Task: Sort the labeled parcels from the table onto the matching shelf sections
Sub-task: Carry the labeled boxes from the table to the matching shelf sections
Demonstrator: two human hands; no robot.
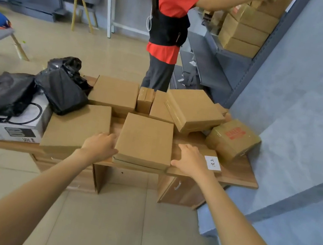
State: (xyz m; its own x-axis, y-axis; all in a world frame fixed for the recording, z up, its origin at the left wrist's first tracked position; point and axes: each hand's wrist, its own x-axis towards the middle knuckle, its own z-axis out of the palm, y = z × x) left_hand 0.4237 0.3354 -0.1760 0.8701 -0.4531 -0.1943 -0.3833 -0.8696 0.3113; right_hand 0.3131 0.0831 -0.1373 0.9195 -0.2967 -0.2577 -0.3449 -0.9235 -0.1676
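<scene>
A flat square cardboard parcel (146, 140) lies at the near edge of the wooden table (239, 174), seemingly stacked on a second flat box whose edge peeks out beneath. It sits between the two hands. The left hand (100, 144) rests against its left side, fingers loosely together and slightly curled at the parcel's edge, partly over the neighbouring large flat box (76, 127). The right hand (189, 161) lies flat just right of the parcel, fingers straight and slightly spread, thumb touching its near right corner (whether the fingertips reach under it is hard to tell). Beside that hand is a white handwritten label (212, 163). Further right sits a taped box with red print (233, 139). Behind, a person in red (174, 17) reaches into the grey shelf (225, 69).
</scene>
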